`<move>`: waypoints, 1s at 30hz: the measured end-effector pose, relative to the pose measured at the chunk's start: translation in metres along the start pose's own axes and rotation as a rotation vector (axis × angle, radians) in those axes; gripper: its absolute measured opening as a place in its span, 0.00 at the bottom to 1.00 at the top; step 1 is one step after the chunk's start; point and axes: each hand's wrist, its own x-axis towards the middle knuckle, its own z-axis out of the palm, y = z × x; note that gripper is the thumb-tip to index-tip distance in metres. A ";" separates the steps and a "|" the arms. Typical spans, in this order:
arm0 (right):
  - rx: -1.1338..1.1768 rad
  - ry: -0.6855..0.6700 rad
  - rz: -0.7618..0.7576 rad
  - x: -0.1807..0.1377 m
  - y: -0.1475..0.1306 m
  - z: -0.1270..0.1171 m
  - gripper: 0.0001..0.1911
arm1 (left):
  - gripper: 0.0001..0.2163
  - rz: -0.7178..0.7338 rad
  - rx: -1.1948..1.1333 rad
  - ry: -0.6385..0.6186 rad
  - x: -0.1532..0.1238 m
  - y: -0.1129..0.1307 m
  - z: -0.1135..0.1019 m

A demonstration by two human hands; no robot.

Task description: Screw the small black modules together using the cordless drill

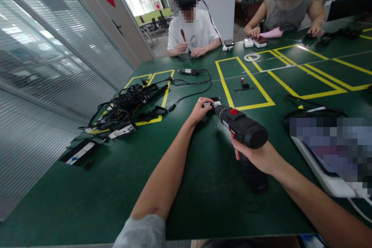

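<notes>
My right hand (255,157) is wrapped round the grip of a black cordless drill (242,126) with a red switch, its nose pointing away from me. The drill's tip meets a small black device (214,102) lying on the green table (203,186) by a yellow line. My left hand (200,110) is closed on that device and steadies it, fingers curled over its near end; a ring shows on one finger.
A tangle of black cables and adapters (128,106) lies left. An electric screwdriver (188,71) with its cord sits further back. A white power strip (322,170) lies right. Two people sit across the table, one (192,31) holding a red-handled tool.
</notes>
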 end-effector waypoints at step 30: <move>-0.033 0.034 0.020 -0.001 -0.004 0.001 0.17 | 0.10 0.068 0.031 -0.025 -0.002 -0.003 -0.003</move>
